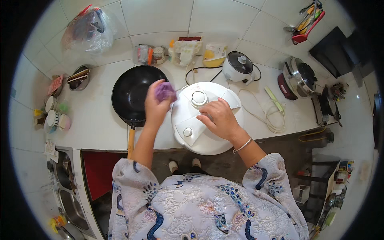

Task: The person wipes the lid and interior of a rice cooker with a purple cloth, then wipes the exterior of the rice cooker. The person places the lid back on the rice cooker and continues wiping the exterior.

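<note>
My left hand is closed round a crumpled purple cloth, held up between the wok and the white cooker. A large round white electric pressure cooker stands in front of me, its lid facing up with a round knob near the far side and a smaller one at the near left. Over the middle of that lid, my right hand has its fingers curled on the lid handle, which they mostly hide. A black wok with a wooden handle lies left of the cooker, partly behind my left arm.
At the back right is a small white electric pot with a dark lid. A pale cable lies coiled beside a green-and-white power strip. Food bags line the wall. Cups and a sink are at the left.
</note>
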